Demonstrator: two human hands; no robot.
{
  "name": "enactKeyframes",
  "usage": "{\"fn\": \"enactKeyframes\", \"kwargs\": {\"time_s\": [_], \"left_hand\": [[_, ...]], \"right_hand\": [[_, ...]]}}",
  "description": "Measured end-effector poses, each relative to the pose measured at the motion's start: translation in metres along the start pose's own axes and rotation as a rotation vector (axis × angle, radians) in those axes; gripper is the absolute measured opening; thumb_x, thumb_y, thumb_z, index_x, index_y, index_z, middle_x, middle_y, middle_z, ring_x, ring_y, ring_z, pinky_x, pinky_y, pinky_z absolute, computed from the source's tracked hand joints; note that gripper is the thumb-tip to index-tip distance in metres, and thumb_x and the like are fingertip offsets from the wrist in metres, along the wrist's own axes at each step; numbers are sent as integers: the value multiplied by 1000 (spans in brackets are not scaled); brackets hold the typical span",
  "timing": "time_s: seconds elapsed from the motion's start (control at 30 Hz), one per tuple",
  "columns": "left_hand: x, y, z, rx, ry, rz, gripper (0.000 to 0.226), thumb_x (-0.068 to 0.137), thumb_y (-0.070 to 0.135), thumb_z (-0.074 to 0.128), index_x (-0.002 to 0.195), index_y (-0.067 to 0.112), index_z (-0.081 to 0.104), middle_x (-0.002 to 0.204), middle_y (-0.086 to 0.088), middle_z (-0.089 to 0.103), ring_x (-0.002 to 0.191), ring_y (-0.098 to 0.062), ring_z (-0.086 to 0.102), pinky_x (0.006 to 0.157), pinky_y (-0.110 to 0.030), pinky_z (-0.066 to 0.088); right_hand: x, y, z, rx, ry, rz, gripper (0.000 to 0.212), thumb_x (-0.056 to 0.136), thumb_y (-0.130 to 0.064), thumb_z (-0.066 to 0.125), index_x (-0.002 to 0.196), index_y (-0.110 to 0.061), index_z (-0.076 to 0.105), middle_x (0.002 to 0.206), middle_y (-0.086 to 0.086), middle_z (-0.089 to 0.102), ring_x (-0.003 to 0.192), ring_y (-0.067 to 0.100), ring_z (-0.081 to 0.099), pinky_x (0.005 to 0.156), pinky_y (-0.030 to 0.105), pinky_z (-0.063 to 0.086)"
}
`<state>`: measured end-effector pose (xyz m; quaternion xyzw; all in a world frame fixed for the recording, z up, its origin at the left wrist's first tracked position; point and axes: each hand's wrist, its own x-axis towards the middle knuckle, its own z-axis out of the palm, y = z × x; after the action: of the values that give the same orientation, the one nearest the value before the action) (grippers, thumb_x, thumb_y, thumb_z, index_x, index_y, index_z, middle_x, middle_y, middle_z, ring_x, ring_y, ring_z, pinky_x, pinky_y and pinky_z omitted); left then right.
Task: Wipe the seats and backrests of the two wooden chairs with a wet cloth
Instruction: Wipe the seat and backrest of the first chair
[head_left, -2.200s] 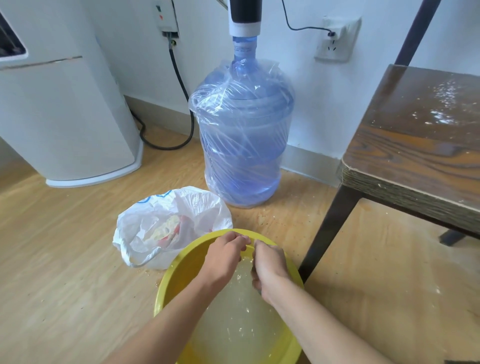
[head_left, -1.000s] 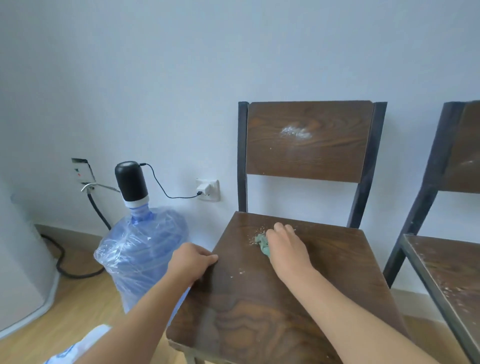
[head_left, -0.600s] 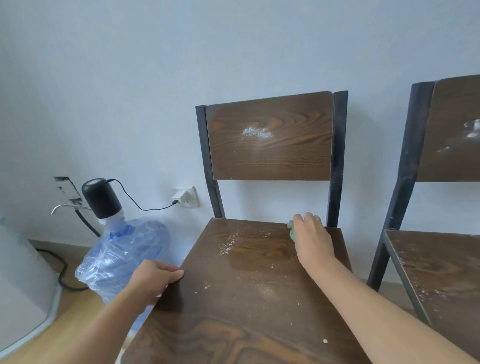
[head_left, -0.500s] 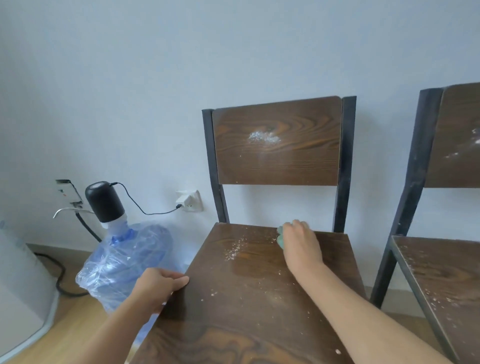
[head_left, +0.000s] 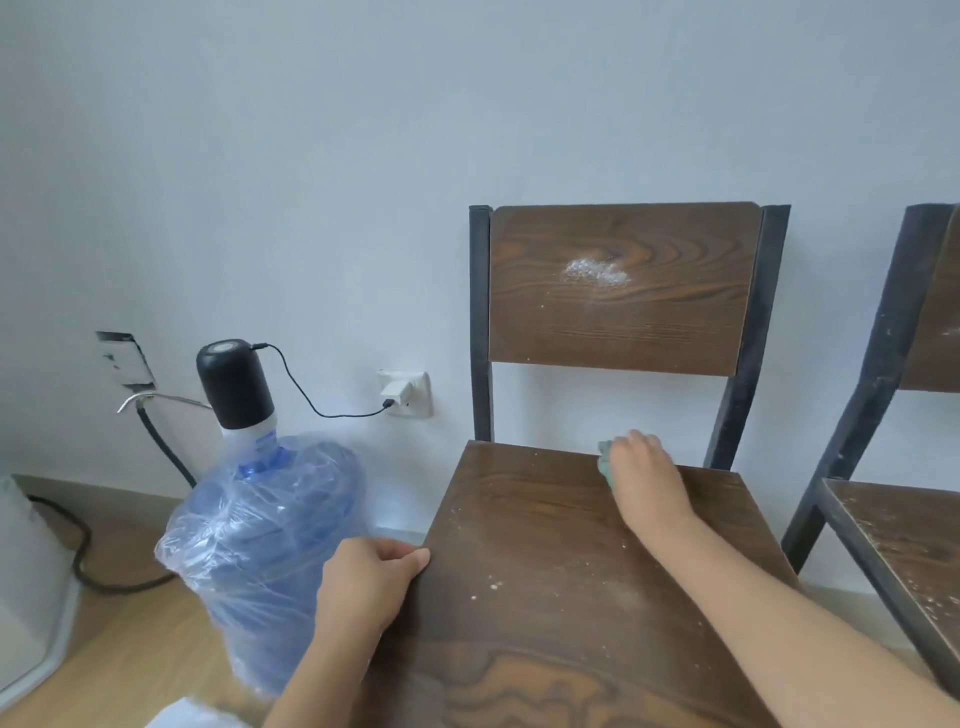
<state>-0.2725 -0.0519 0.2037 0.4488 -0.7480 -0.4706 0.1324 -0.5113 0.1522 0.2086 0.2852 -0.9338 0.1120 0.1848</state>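
A dark wooden chair stands in front of me; its seat (head_left: 540, 561) carries scattered white crumbs and its backrest (head_left: 623, 312) has a white powdery patch. My right hand (head_left: 647, 480) presses a green cloth (head_left: 605, 462) flat on the seat's far edge; most of the cloth is hidden under the palm. My left hand (head_left: 366, 577) grips the seat's left edge. A second wooden chair (head_left: 904, 535) shows partly at the right, its seat also dusted with white specks.
A large blue water jug (head_left: 260, 545) wrapped in plastic, topped by a black pump, stands left of the chair. Its cable runs to a wall socket (head_left: 405, 392). A white appliance (head_left: 26, 597) and black cord sit at the far left on the wooden floor.
My hands left the yellow basin and came to the chair. The right hand has swept the cloth across the back of the seat, removing the powder patch there; my left hand stays on the seat's edge.
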Motion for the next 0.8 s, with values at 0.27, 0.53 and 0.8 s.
{"fn": "enactKeyframes", "kwargs": {"time_s": [0.27,0.53,0.8], "left_hand": [[-6,-16,-25,-226,-89,-96,13,83,13,80,81,1,78,82,-12,81,70,-28,79,56,-30,58],[-8,-25,-33,45,37,-70,44,91,46,53,61,25,77,66,2,78,69,-25,76,80,-45,62],[-40,-10,-40,-100,-225,-45,16,95,24,65,96,15,78,92,-5,77,68,-16,68,62,-26,55]], "right_hand": [[5,-115,22,175,-107,-26,8,80,-12,65,79,-9,73,82,11,63,83,31,60,71,38,51],[-72,-172,-2,338,-134,-385,16,68,-2,75,76,-9,64,81,10,61,77,30,60,63,38,53],[-31,-94,-6,199,-79,-26,16,89,-5,68,105,-1,72,105,10,55,100,25,51,80,37,52]]}}
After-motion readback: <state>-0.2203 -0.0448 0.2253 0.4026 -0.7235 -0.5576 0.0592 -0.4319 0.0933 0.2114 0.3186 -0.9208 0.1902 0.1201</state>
